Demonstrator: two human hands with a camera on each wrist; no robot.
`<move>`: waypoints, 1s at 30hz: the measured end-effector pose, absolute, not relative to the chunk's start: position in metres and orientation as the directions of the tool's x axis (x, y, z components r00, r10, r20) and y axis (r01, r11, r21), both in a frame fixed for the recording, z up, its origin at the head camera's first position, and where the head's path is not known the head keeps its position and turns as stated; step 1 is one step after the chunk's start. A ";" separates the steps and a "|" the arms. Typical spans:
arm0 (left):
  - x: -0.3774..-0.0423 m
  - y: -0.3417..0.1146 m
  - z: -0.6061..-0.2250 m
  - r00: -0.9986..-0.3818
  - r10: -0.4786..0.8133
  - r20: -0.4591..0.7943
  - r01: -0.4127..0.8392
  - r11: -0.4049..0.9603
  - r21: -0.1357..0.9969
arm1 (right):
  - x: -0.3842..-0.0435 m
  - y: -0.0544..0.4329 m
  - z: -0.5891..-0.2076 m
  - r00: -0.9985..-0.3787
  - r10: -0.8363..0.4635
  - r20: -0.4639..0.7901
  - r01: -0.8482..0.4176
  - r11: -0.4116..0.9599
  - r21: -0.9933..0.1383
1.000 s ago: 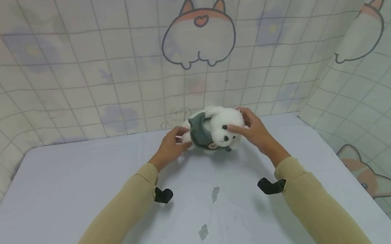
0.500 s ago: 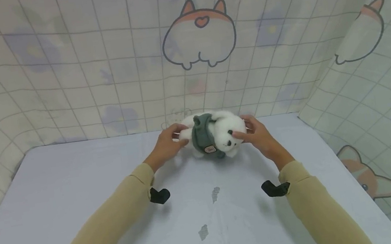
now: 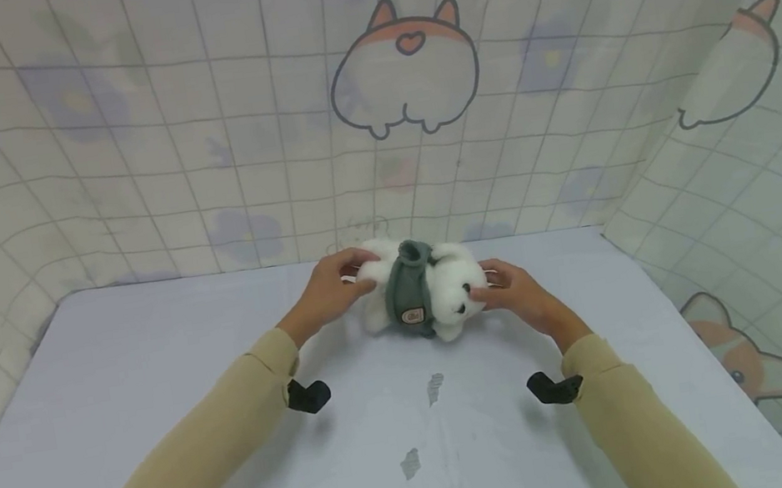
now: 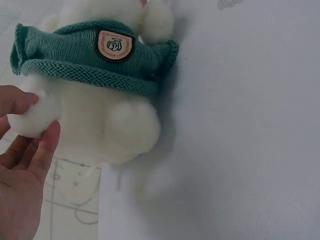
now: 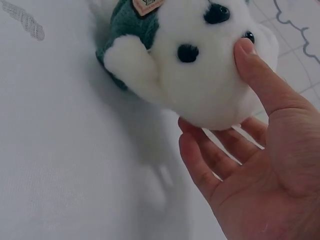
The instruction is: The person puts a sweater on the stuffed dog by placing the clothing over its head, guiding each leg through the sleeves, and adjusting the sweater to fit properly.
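A white plush dog (image 3: 458,284) in a green knitted sweater (image 3: 410,296) lies sideways at the back of the table, its head to the right. My left hand (image 3: 330,291) pinches one of its feet (image 4: 39,116) between thumb and fingers, as the left wrist view shows. At the other end my right hand (image 3: 520,296) holds the head, thumb pressed beside an eye (image 5: 248,37) and fingers curved behind and under it. A patch (image 4: 115,46) on the sweater faces me. The toy's back is hidden.
White table (image 3: 241,460) with two grey torn-looking marks, one being the near mark (image 3: 410,464). A grid-patterned curtain (image 3: 253,130) with cartoon corgis stands close behind the toy and along the sides. A black wrist mount (image 3: 309,395) juts from each sleeve.
The plush dog has come a little nearer to me and turned so that its sweater patch shows more. Both hands have moved with it, still holding foot and head.
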State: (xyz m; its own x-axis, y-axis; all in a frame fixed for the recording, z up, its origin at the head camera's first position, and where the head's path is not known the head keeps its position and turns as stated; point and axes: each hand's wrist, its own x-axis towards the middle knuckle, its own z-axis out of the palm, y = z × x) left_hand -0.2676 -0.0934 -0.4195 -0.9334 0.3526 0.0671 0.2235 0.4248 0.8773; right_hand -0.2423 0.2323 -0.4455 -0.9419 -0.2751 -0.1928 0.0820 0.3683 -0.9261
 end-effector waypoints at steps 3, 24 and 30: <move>-0.264 -0.094 -0.414 -0.928 0.366 0.071 0.237 0.431 0.871 | -0.239 0.233 -0.448 -0.926 -0.303 -0.227 0.097 0.390 -0.916; -0.259 -0.095 -0.415 -0.905 0.426 0.017 0.241 0.479 0.844 | -0.247 0.207 -0.409 -0.928 -0.361 -0.097 -0.138 0.571 -0.809; -0.260 -0.096 -0.415 -0.902 0.430 0.022 0.247 0.474 0.845 | -0.246 0.183 -0.394 -0.950 -0.298 0.087 -0.241 0.531 -0.813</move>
State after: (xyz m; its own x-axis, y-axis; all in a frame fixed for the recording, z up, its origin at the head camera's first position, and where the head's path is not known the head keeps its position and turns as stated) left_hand -0.2597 -0.0955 -0.4154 -0.9024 0.4303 0.0220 0.2465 0.4738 0.8454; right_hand -0.2456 0.1828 -0.3937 -0.9504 -0.2985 0.0873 -0.2413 0.5306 -0.8125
